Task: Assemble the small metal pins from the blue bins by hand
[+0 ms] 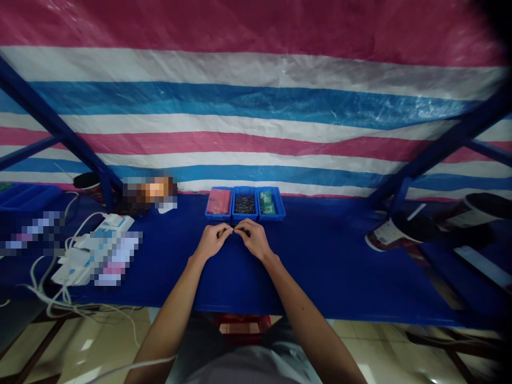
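Observation:
Over the blue table (328, 266), my left hand (213, 242) and my right hand (256, 240) face each other with fingertips nearly touching. Both are closed in a pinch. A tiny dark piece (234, 230) shows between the fingertips, too small to name. Just beyond them stand three joined blue bins. The left bin (218, 217) contains pink packets (219, 201), and the middle bin (244, 217) has a heap of dark metal screws or pins (244, 204). Green pieces (266, 202) lie in the right bin (272, 217).
A white power strip (76, 266) with tangled cables lies at the left, beside a blurred-out item. Dark cups (386, 234) and a phone (484, 264) are at the right. Blue frame posts slope up on both sides, before a striped tarp (256, 96).

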Action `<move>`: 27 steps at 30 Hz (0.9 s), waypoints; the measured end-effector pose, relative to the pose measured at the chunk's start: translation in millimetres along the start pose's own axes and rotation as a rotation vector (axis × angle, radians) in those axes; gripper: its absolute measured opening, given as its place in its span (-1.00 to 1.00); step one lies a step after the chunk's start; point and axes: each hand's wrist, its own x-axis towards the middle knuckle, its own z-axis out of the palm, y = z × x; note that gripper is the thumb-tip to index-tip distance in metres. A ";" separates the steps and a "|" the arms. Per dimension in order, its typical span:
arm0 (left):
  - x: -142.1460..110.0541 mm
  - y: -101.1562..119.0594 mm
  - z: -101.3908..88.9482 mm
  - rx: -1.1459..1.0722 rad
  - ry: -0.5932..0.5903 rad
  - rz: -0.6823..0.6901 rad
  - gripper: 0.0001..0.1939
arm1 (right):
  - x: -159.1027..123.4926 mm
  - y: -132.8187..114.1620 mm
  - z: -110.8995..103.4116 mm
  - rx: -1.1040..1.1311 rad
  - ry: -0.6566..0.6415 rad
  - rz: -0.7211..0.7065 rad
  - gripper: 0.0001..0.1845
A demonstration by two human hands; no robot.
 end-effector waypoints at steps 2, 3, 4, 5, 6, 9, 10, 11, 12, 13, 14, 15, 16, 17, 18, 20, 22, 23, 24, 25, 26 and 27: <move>0.0 0.0 0.1 0.001 0.002 -0.001 -0.66 | 0.0 -0.3 -0.2 -0.002 -0.001 -0.002 -0.88; 0.0 0.1 0.0 0.002 0.004 -0.001 -0.66 | 0.0 -0.4 -0.3 -0.002 -0.002 -0.003 -0.89; 0.0 0.1 0.0 0.003 0.003 -0.001 -0.66 | 0.0 -0.4 -0.4 -0.003 -0.003 -0.003 -0.88; 0.0 0.2 -0.1 0.004 0.002 -0.001 -0.66 | -0.1 -0.5 -0.6 -0.005 -0.006 -0.001 -0.88; 0.0 0.2 -0.2 0.005 0.000 0.000 -0.66 | -0.1 -0.4 -0.7 -0.008 -0.009 0.002 -0.88; -0.1 0.2 -0.4 0.006 -0.005 -0.002 -0.65 | -0.2 0.1 -0.6 -0.022 -0.018 0.009 -0.87; -0.1 0.2 -0.3 0.006 -0.006 -0.004 -0.65 | -0.3 0.3 -0.4 -0.025 -0.018 0.009 -0.87; -0.2 0.2 -0.3 0.006 -0.006 -0.006 -0.65 | -0.3 0.5 -0.2 -0.027 -0.017 0.009 -0.88; -0.2 0.2 -0.2 0.006 -0.007 -0.009 -0.65 | -0.3 0.7 0.0 -0.029 -0.015 0.008 -0.88; -0.2 0.3 -0.1 0.006 -0.008 -0.011 -0.65 | -0.3 0.7 0.1 -0.031 -0.012 0.007 -0.88; -0.2 0.4 -0.1 0.005 -0.008 -0.012 -0.65 | -0.3 0.7 0.1 -0.034 -0.011 0.007 -0.88; -0.2 0.6 -0.1 0.005 -0.007 -0.012 -0.65 | -0.3 0.6 0.1 -0.036 -0.013 0.006 -0.88; -0.3 0.9 -0.1 0.004 -0.006 -0.011 -0.65 | -0.3 0.4 0.0 -0.039 -0.016 0.004 -0.88; -0.3 1.1 -0.2 0.004 -0.006 -0.011 -0.65 | -0.4 0.2 -0.2 -0.042 -0.020 0.003 -0.88; -0.3 1.4 -0.3 0.003 -0.005 -0.010 -0.65 | -0.4 -0.1 -0.4 -0.043 -0.024 0.002 -0.87; -0.4 1.7 -0.4 0.002 -0.005 -0.010 -0.64 | -0.5 -0.6 -0.7 -0.048 -0.029 0.001 -0.87; -0.4 1.5 -0.3 0.001 -0.002 -0.011 -0.64 | -0.7 -1.1 -0.8 -0.058 -0.028 0.002 -0.87; -0.4 1.2 -0.2 0.000 0.000 -0.011 -0.64 | -0.9 -1.2 -0.7 -0.063 -0.028 0.001 -0.87; -0.3 0.8 0.0 -0.001 0.004 -0.011 -0.64 | -1.0 -1.2 -0.6 -0.067 -0.028 0.000 -0.87; -0.3 0.4 0.3 -0.001 0.007 -0.011 -0.65 | -1.1 -1.1 -0.5 -0.070 -0.029 -0.002 -0.87; -0.2 -0.1 0.5 -0.001 0.011 -0.010 -0.65 | -1.2 -0.9 -0.3 -0.073 -0.029 -0.005 -0.87; -0.2 -0.5 0.8 -0.001 0.014 -0.008 -0.66 | -1.3 -0.5 -0.1 -0.074 -0.030 -0.007 -0.86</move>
